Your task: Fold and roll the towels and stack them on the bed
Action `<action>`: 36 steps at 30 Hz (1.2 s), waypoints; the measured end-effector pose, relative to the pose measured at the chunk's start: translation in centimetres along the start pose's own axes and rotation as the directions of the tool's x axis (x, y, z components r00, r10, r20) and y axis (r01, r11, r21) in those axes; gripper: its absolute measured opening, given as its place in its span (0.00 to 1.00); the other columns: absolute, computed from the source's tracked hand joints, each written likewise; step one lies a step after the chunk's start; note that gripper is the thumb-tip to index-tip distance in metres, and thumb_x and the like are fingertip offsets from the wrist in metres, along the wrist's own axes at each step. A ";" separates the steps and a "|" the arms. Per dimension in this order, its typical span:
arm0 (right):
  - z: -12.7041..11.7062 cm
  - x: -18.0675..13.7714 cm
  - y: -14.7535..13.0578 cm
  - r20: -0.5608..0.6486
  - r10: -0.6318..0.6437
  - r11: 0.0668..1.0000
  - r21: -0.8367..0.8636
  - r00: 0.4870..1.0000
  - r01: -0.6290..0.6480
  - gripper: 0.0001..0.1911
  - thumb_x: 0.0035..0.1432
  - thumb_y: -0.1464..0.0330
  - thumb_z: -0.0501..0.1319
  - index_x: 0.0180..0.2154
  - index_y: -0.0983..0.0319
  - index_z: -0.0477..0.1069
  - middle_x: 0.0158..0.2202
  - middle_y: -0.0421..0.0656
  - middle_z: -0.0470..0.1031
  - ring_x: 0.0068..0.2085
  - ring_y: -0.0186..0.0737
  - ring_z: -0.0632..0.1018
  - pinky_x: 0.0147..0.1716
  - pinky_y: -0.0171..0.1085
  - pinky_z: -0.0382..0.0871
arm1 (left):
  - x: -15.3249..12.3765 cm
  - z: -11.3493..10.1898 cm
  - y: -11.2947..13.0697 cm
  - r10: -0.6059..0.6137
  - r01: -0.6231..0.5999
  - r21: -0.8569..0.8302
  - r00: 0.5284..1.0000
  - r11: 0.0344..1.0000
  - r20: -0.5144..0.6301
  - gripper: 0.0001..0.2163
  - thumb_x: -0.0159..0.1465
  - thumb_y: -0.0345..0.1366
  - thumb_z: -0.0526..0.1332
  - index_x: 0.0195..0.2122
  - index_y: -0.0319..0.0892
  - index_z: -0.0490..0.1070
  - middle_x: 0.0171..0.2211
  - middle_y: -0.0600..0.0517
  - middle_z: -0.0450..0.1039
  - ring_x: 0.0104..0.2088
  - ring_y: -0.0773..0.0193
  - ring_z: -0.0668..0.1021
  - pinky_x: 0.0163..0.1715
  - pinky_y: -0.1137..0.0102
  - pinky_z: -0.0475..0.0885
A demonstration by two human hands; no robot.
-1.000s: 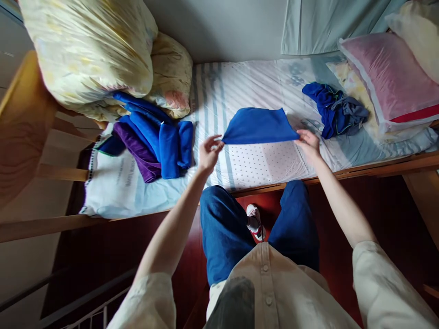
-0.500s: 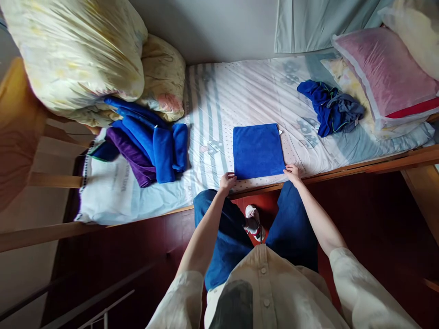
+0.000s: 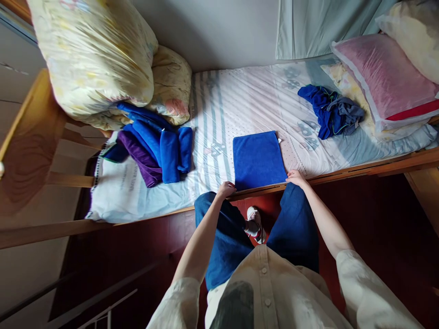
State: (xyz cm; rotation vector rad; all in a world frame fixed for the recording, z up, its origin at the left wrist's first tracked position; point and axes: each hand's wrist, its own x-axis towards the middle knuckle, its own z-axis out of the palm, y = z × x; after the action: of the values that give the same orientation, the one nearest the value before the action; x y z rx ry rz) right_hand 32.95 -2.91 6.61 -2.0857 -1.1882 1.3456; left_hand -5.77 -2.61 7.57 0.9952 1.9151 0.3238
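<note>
While striped bed sheet (image 3: pixel 254 100) spans middle of frame, blue cloth (image 3: pixel 259 160) lies flat just right of center, likely light, soft, limp; best held at lower corners, where left hand (image 3: pixel 226 188) and right hand (image 3: pixel 297 177) pinch it.

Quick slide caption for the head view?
Left hand and right hand hold the near corners of a blue cloth spread on a patterned bedsheet.

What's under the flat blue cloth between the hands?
The blue cloth lies on the patterned bedsheet, which shows around its far and side edges. The left hand and right hand are at its near corners. Whatever lies directly beneath is covered.
</note>
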 end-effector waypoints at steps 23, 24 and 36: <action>1.4 11.6 -7.8 -0.133 -0.049 0.959 0.271 0.990 0.084 0.17 0.39 0.68 0.75 0.29 0.58 0.69 0.30 0.39 0.80 0.38 0.42 0.83 0.43 0.40 0.79 | 13.6 1.1 7.9 -0.007 -0.006 -0.538 1.000 0.843 -0.022 0.20 0.52 0.45 0.68 0.43 0.43 0.70 0.27 0.57 0.67 0.26 0.68 0.70 0.28 0.72 0.64; 1.5 12.8 -8.3 -0.140 -0.057 0.962 0.257 0.988 0.092 0.17 0.39 0.69 0.75 0.29 0.58 0.69 0.31 0.39 0.80 0.38 0.42 0.83 0.44 0.41 0.79 | 14.6 1.1 8.3 -0.002 -0.024 -0.563 0.999 0.826 -0.045 0.20 0.52 0.45 0.68 0.43 0.43 0.70 0.27 0.57 0.67 0.26 0.68 0.70 0.28 0.72 0.64; 2.4 21.6 -13.3 -0.198 -0.246 0.968 -0.093 0.949 0.232 0.06 0.53 0.68 0.70 0.34 0.59 0.77 0.37 0.41 0.85 0.46 0.46 0.85 0.56 0.47 0.77 | 21.8 0.4 11.2 0.214 -0.311 -0.281 0.920 0.908 -0.328 0.09 0.54 0.39 0.68 0.36 0.43 0.79 0.30 0.51 0.76 0.36 0.58 0.78 0.43 0.64 0.74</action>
State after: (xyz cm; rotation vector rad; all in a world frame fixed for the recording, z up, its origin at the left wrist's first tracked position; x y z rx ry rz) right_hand 28.77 21.94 2.89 -1.9939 -1.3599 0.9642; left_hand -5.12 20.89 0.50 1.0231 1.8952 0.9657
